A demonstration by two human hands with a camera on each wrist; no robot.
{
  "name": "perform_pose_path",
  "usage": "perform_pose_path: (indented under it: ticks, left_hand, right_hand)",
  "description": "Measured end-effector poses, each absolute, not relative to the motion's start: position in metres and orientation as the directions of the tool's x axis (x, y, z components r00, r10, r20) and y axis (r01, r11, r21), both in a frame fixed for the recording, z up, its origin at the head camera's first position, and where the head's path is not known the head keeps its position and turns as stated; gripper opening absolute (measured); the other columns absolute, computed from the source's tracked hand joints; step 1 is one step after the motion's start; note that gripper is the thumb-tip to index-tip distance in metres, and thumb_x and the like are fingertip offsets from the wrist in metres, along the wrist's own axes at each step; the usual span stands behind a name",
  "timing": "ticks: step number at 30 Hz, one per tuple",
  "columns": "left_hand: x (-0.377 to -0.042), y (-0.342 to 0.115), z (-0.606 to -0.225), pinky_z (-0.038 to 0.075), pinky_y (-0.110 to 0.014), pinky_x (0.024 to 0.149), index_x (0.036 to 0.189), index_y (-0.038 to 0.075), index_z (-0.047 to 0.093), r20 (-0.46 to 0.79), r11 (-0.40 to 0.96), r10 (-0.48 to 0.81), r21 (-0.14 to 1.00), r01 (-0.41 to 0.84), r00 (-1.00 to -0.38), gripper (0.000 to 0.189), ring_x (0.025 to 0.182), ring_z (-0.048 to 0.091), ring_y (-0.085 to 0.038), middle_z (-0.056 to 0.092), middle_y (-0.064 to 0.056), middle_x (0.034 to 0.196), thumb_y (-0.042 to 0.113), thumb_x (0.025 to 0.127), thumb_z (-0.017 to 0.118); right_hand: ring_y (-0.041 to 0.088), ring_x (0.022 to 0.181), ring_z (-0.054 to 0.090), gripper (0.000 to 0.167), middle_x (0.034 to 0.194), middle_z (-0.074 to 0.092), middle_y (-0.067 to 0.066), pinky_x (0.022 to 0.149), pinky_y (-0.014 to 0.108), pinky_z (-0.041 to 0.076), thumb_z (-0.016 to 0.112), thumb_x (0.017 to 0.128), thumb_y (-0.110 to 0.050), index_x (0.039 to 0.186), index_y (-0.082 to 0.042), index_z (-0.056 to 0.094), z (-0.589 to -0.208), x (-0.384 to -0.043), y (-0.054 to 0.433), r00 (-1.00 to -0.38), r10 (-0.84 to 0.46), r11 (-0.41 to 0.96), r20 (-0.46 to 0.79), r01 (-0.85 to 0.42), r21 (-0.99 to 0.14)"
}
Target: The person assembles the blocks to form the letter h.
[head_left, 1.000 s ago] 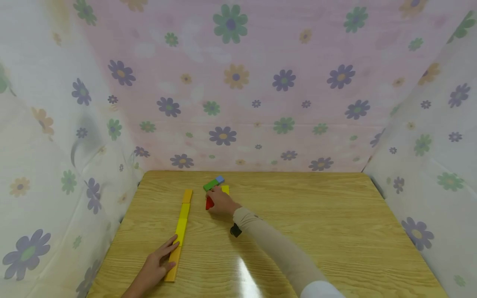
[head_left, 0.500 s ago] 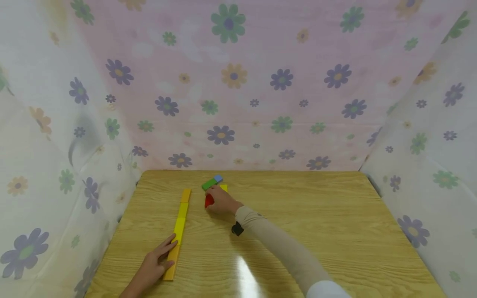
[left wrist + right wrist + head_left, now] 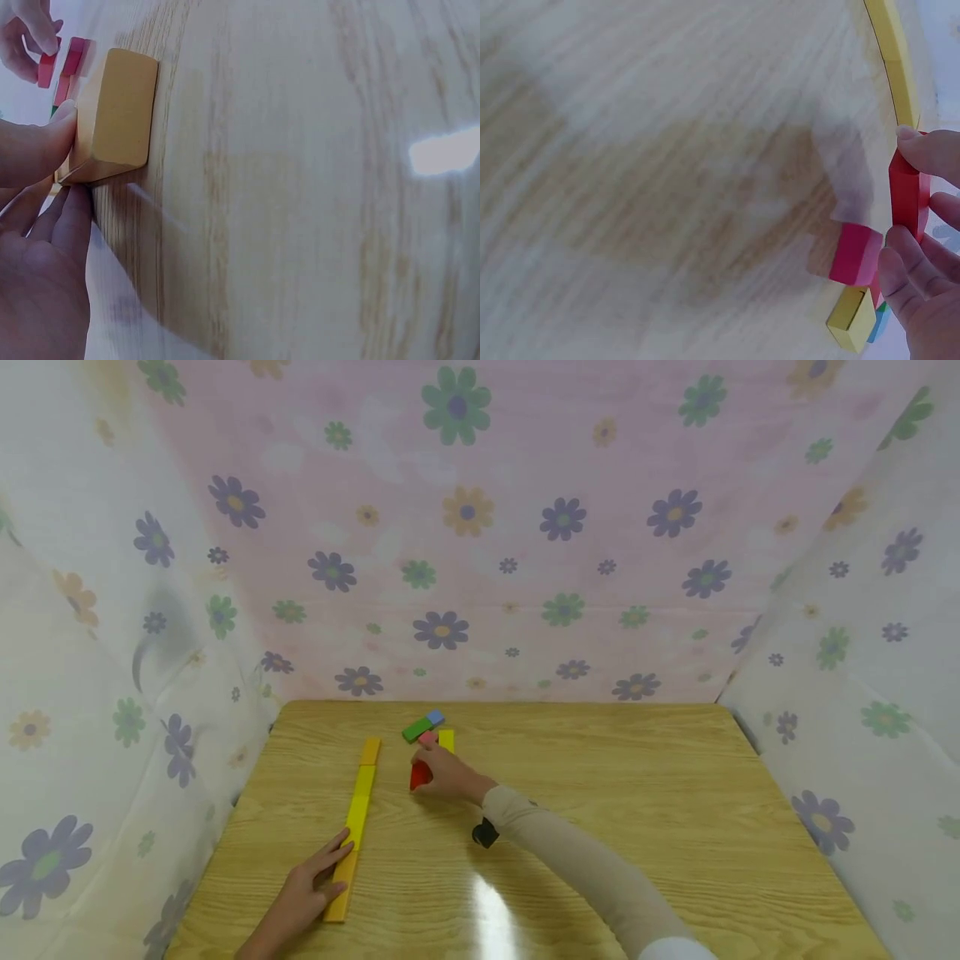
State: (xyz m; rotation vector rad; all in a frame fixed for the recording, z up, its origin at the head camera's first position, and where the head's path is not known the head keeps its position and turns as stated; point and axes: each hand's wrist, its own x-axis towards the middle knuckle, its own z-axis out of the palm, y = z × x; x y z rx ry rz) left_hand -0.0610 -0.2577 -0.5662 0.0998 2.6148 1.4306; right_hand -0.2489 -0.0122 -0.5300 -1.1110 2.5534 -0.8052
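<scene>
A straight row lies on the left part of the wooden table: a far orange block [image 3: 371,751], a yellow stretch [image 3: 362,797] and a near orange block [image 3: 341,893]. My left hand [image 3: 306,887] holds this near block, thumb on one side and fingers on the other; the left wrist view shows the block's end face [image 3: 126,109]. Further back, my right hand [image 3: 448,775] pinches a red block [image 3: 907,191] between thumb and fingers. Close by it are a pink block [image 3: 427,737] and a yellow block [image 3: 447,740].
Behind the right hand, a green block [image 3: 417,730] and a blue block [image 3: 436,718] lie end to end. The wooden table [image 3: 637,793] meets a flowered cloth [image 3: 517,552] at the back, with more cloth along both sides.
My right hand has come slightly nearer with the red block, and the pink block behind it now shows. The left hand keeps its place on the row.
</scene>
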Motion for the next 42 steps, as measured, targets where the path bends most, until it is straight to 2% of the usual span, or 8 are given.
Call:
perform_pose_path:
  ticks: [9,16,23,26,33,42]
  left_hand:
    - [-0.06,-0.258,-0.567,0.04,-0.033,0.099,0.135,0.003,0.052,-0.107,0.506,0.13,0.862,-0.027,-0.986,0.058,0.135,0.03,-0.026,0.033,-0.008,0.15,-0.008,0.08,0.068]
    - [-0.061,-0.258,-0.57,0.042,-0.027,0.097,0.134,0.001,0.053,-0.076,0.504,0.122,0.864,-0.004,-0.99,0.058,0.134,0.032,-0.027,0.035,-0.009,0.149,-0.011,0.079,0.068]
    - [-0.06,-0.26,-0.571,0.043,-0.03,0.096,0.133,0.001,0.054,-0.026,0.513,0.143,0.857,0.052,-0.989,0.058,0.132,0.035,-0.029,0.037,-0.011,0.147,-0.01,0.078,0.07]
    - [-0.061,-0.26,-0.571,0.042,-0.025,0.095,0.132,0.001,0.054,-0.011,0.528,0.151,0.846,0.071,-0.989,0.057,0.132,0.035,-0.029,0.038,-0.011,0.147,-0.009,0.078,0.07]
    - [-0.059,-0.262,-0.571,0.038,-0.013,0.094,0.133,0.002,0.054,-0.035,0.549,0.135,0.835,0.045,-0.99,0.058,0.132,0.033,-0.029,0.037,-0.01,0.148,-0.009,0.078,0.069]
    - [-0.06,-0.261,-0.572,0.035,-0.012,0.094,0.134,0.003,0.053,-0.015,0.524,0.155,0.849,0.069,-0.988,0.057,0.133,0.032,-0.029,0.037,-0.01,0.148,-0.009,0.08,0.068]
  right_hand:
    - [0.01,0.09,0.047,0.042,0.109,0.048,0.004,0.075,0.016,0.043,0.074,0.084,-0.024,0.118,-0.006,0.059,-0.54,-0.234,-0.005,-0.671,-0.741,0.544,-0.005,-0.596,-0.59]
    - [0.011,0.093,0.046,0.043,0.112,0.051,0.004,0.078,0.017,0.043,0.075,0.082,-0.028,0.117,-0.007,0.059,-0.539,-0.22,0.001,-0.666,-0.746,0.534,0.01,-0.606,-0.59]
    - [0.01,0.092,0.046,0.044,0.114,0.051,0.003,0.077,0.016,0.043,0.075,0.082,-0.03,0.117,-0.008,0.06,-0.542,-0.203,0.008,-0.655,-0.756,0.5,0.021,-0.598,-0.626]
    - [0.009,0.093,0.046,0.044,0.113,0.05,0.001,0.078,0.017,0.042,0.076,0.081,-0.029,0.116,-0.008,0.06,-0.544,-0.197,0.01,-0.651,-0.759,0.491,0.021,-0.593,-0.638]
    - [0.007,0.095,0.045,0.043,0.111,0.048,-0.003,0.08,0.016,0.041,0.076,0.081,-0.032,0.115,-0.011,0.061,-0.549,-0.181,0.008,-0.607,-0.794,0.45,0.037,-0.627,-0.636]
    - [0.004,0.092,0.045,0.042,0.111,0.047,-0.006,0.079,0.014,0.041,0.074,0.082,-0.034,0.117,-0.013,0.061,-0.554,-0.155,0.011,-0.574,-0.819,0.414,0.013,-0.606,-0.679]
